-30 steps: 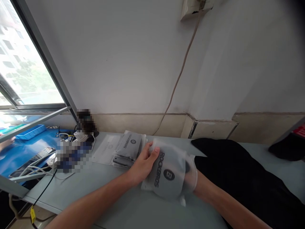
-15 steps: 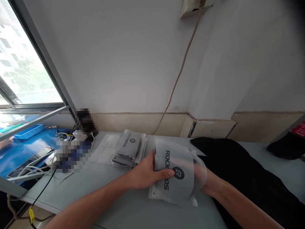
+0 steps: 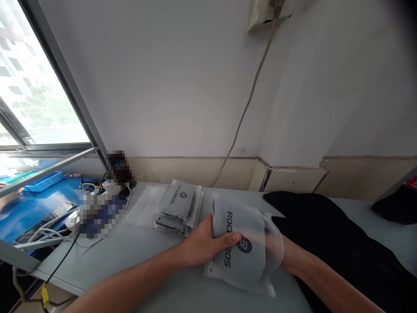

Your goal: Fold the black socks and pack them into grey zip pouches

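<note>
A frosted plastic zip bag (image 3: 247,267) printed ROCKBROS is held just above the grey table, its mouth facing right. My left hand (image 3: 208,243) is closed on the bag's left side, thumb lying across the front near the round logo and fingers behind it. Through the mouth, my right hand (image 3: 276,243) reaches inside; its fingers are hidden by the cloudy plastic. Something dark and folded shows dimly in the bag. Left of it lies a stack of filled ROCKBROS bags (image 3: 178,202), with a flat bag (image 3: 143,206) beside them.
Black cloth (image 3: 335,243) spreads over the table's right side. White cables (image 3: 48,232) and a blue tray (image 3: 45,180) lie on a blue surface at left, behind a metal frame. A person's hand (image 3: 9,195) shows at the far left. A cord hangs down the wall (image 3: 195,87).
The camera view has shifted slightly. The bag's lower right corner hangs a little lower, and its mouth has changed shape around my right wrist. Both hands keep nearly the same places.
</note>
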A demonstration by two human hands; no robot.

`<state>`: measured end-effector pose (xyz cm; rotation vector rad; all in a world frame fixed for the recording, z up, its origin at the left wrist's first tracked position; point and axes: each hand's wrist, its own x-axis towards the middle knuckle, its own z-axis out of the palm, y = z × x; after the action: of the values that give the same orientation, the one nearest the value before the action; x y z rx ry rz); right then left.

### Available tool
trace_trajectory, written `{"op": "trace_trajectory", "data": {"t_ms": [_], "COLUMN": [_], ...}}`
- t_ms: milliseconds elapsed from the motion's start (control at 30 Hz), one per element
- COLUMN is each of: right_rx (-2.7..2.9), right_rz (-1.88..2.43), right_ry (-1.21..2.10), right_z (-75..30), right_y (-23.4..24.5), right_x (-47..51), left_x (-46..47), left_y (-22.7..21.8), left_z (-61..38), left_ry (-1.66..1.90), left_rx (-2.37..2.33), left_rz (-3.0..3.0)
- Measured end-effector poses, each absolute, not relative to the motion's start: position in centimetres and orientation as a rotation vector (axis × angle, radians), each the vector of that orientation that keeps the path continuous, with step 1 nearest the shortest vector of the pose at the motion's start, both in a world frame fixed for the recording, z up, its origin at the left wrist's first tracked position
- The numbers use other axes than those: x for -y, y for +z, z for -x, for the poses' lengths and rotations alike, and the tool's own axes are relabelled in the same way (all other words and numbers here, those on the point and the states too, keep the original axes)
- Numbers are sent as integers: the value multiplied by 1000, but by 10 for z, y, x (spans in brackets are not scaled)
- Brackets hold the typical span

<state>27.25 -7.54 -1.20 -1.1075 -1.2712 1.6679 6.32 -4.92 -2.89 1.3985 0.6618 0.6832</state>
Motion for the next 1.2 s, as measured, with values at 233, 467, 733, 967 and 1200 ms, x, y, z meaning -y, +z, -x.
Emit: {"op": "trace_trajectory", "data": {"t_ms": [233,467,733,967,1200], "right_rx": [1581,1209,1307,1096,1331], "right_rz": [1217,1190,1270,1163,1374], "right_ry": [1309,1746,1288,1502,813], "right_z": [-272,-286,-267,-277,-270], "right_y": [-16,-20,-26,-19,-20], "right_x": [73,72,65,67,63], "left_x": [51,47,50,48,58], "left_y": [-28,-31,-38,-26,-23], "left_z": [-67,-66,-70,-68,-71], "left_ry": [706,804,875,973,1019], "left_rx": [-551,-674,-743,-802,-812], "left_rz": [-1416,-1316,-1236,-1257,-1306]}}
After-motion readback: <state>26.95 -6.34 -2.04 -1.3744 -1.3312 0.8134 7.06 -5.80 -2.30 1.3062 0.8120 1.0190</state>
